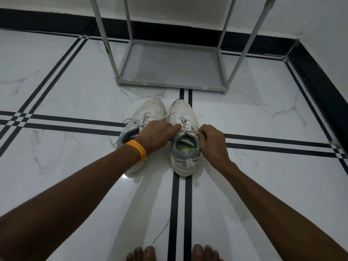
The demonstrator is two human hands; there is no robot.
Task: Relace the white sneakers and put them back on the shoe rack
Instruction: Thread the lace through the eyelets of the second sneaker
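White laces of the right sneaker are pinched by the left hand and right hand. The left sneaker appears laced but untied. Both sit on the floor; the shoe rack is not yet filled.

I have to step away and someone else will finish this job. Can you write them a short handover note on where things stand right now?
Left hand: reaching across the left sneaker, fingers on the laces of the right sneaker.
Right hand: pinching a lace end at the right sneaker's collar.
Both sneakers stand side by side on the floor, toes toward the shoe rack, whose bottom shelf holds nothing.
Done: laces are threaded through both sneakers.
Left: the left sneaker's laces lie loose and untied; the right one's lace is still being pulled or tied. Then set both on the rack.
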